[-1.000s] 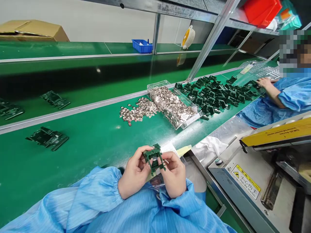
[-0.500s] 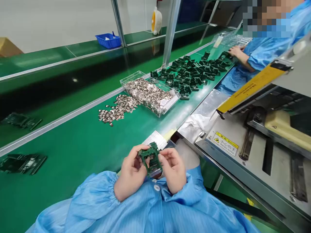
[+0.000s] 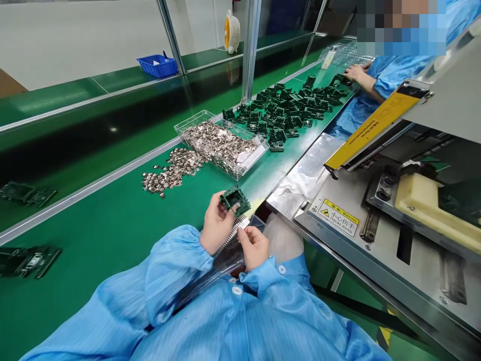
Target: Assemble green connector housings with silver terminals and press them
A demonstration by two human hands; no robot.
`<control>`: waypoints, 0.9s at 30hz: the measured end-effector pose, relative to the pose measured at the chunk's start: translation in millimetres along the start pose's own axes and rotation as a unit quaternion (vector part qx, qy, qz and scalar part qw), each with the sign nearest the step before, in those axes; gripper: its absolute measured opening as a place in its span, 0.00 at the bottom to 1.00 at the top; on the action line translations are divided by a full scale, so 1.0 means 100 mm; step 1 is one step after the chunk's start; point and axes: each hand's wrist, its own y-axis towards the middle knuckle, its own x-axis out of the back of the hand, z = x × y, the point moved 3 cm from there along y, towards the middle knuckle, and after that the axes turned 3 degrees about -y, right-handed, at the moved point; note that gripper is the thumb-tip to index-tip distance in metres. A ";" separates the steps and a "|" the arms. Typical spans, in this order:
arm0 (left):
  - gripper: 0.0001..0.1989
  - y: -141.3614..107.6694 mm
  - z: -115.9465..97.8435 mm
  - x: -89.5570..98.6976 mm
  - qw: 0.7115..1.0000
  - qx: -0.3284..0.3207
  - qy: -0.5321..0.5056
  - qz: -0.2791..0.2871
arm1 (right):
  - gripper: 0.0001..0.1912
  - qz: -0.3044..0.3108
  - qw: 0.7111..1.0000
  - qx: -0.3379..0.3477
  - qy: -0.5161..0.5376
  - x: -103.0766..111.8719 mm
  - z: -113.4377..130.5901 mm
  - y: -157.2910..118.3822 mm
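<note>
- The dark green circuit board assembly [image 3: 235, 200] is a blocky, angular piece with a small pale metal patch near its middle. It sits tilted just above the belt, in front of the person's chest.
- The left hand [image 3: 216, 223] is closed around the assembly's near edge, fingers curled up and thumb on the side, holding it firmly.
- The right hand [image 3: 253, 245] is apart from the assembly, its fingers curled and pinched together beside a ribbed silver strip [image 3: 233, 234]. The strip runs between the hands. Whether the fingers have hold of it, I cannot tell.
- A clear plastic sheet [image 3: 210, 276] lies under the strip, against the light blue smock [image 3: 225, 321].
- The green conveyor belt [image 3: 112, 220] stretches to the left of the hands, with an aluminium rail [image 3: 86, 193] along its far side.
- Loose silver metal clips [image 3: 169, 173] sit on the belt beyond the left hand, next to a clear plastic tray [image 3: 248, 160] heaped with more.
- Dark green parts [image 3: 281, 113] lie in a dense cluster past the tray, reaching a co-worker's hand [image 3: 355, 73].
- To the right, the belt ends at a stainless steel plate [image 3: 300, 175], close to the right hand. A crumpled white bag [image 3: 281, 238] lies at its near edge.
- Beyond the plate stands a machine with a yellow guard [image 3: 376, 125].
</note>
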 end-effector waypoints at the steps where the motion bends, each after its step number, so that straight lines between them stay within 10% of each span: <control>1: 0.19 -0.05 -0.01 0.03 1.000 0.005 0.005 -0.004 | 0.20 -0.005 1.000 0.003 0.001 -0.01 -0.03 -0.03; 11: 0.16 -0.15 -0.02 0.09 0.999 -0.011 0.024 -0.019 | 0.13 0.045 0.970 0.183 -0.151 0.05 -0.10 -0.08; 18: 0.20 -0.07 -0.04 0.11 0.999 -0.004 0.009 -0.044 | 0.13 0.152 0.949 0.131 -0.245 0.23 -0.19 0.08; 27: 0.16 -0.23 -0.13 0.10 0.998 0.026 -0.048 0.020 | 0.08 0.070 0.987 0.091 -0.110 0.41 0.69 -0.03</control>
